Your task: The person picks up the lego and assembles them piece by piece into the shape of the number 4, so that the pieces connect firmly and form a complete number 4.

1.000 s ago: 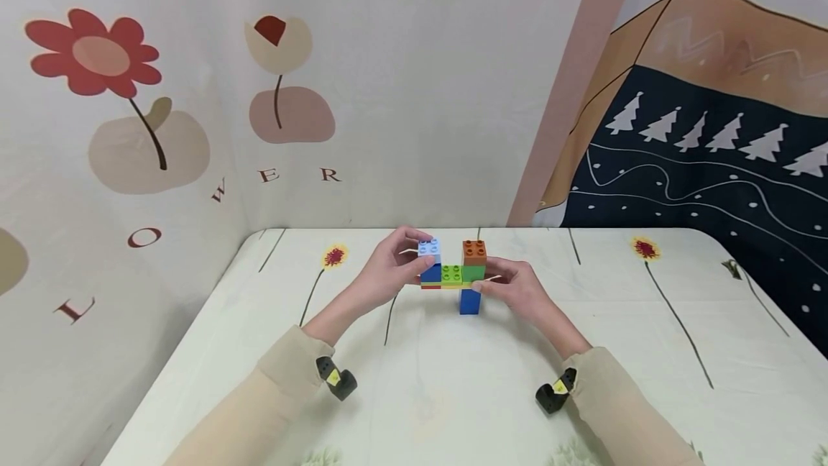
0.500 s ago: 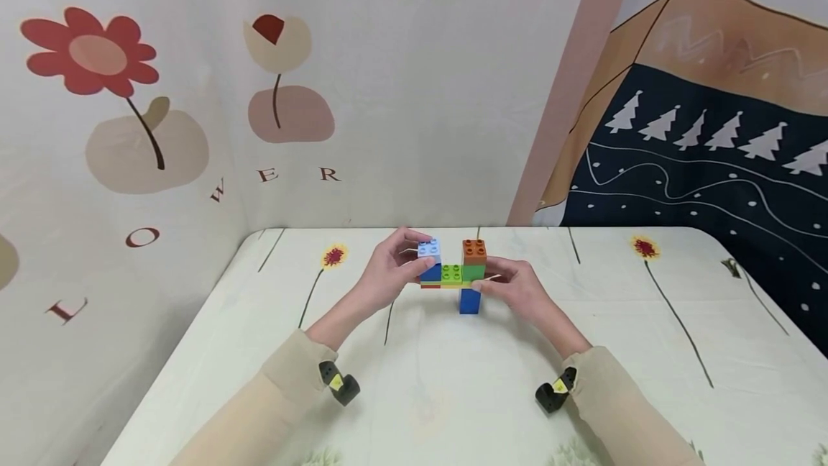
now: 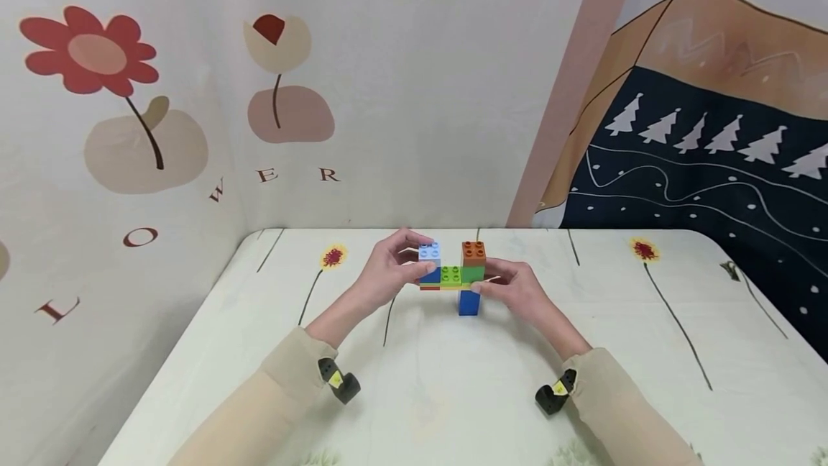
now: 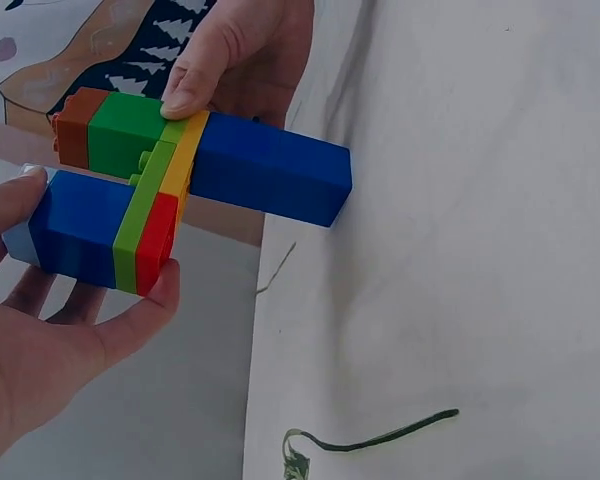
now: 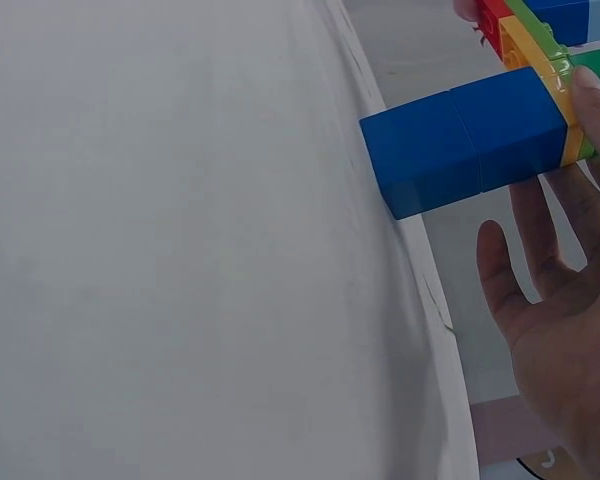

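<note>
Both hands hold one structure of toy building bricks. A lime-green piece (image 3: 451, 276) bridges its middle, with a red piece (image 4: 158, 243) and a yellow-orange piece (image 4: 186, 160) under it. My left hand (image 3: 387, 277) grips the left side, thumb on a light-blue brick (image 3: 424, 256) atop a dark-blue brick (image 4: 78, 228). At the right, a brown brick (image 3: 473, 262) tops a green brick (image 3: 475, 274). My right hand (image 3: 515, 284) pinches that side, its thumb near the green brick's base. Two stacked blue bricks (image 5: 467, 140) form a leg below; whether it touches the table is unclear.
A pale cloth with printed flowers covers the table (image 3: 427, 380). Behind it hangs a light curtain (image 3: 427, 92) printed with flowers and letters, with a dark tree-patterned part (image 3: 698, 164) at the right. Black wrist cameras (image 3: 339, 382) sit at both sleeve cuffs.
</note>
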{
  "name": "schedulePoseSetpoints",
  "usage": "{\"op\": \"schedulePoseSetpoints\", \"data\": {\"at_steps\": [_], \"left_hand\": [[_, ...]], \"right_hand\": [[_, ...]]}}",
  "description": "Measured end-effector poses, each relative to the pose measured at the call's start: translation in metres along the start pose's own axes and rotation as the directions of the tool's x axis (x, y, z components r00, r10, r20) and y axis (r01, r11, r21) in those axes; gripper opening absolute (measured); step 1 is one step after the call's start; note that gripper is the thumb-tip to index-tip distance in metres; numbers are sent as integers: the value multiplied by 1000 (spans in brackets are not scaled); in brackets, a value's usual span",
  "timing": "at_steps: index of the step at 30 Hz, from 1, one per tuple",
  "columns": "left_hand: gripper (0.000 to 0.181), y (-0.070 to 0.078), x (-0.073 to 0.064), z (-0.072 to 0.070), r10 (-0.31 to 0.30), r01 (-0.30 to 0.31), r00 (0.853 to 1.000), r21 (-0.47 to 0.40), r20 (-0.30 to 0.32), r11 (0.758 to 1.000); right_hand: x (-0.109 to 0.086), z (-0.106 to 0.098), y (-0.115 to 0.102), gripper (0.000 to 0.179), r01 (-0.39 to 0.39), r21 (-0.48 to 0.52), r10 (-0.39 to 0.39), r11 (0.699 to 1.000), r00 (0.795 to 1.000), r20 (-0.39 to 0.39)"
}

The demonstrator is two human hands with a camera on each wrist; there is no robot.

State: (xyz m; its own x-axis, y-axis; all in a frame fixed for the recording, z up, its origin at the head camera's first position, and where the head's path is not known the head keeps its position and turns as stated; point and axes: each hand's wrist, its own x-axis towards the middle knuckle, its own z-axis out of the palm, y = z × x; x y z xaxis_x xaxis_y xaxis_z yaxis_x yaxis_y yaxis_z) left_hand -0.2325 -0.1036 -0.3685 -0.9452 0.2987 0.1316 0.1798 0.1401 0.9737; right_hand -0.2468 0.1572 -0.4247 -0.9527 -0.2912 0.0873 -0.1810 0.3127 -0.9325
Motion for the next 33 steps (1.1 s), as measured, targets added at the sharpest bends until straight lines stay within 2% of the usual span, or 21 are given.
{"op": "schedulePoseSetpoints", "data": {"at_steps": [6, 13, 19, 25, 33], "left_hand": [[39, -4, 0, -2, -5, 5, 1000, 17, 26, 1000], [71, -16, -3, -15, -15, 10, 998, 74, 64, 997], [58, -30, -7, -11, -41, 41, 999, 71, -3, 997], [55, -30, -8, -7, -54, 57, 997, 55, -49, 997], [56, -31, -9, -7, -116, 119, 988, 25, -102, 993]], "right_hand": [[-2, 1, -1, 50, 1, 7, -1, 1000, 1000, -11], [-3, 8, -1, 50, 33, -21, -34, 999, 999, -19], [-6, 6, -2, 54, 56, -46, -56, 997, 998, 4], [-9, 4, -4, 52, 88, -20, -87, 996, 995, 46], [-11, 7, -7, 55, 46, 11, -47, 999, 997, 61]]}}
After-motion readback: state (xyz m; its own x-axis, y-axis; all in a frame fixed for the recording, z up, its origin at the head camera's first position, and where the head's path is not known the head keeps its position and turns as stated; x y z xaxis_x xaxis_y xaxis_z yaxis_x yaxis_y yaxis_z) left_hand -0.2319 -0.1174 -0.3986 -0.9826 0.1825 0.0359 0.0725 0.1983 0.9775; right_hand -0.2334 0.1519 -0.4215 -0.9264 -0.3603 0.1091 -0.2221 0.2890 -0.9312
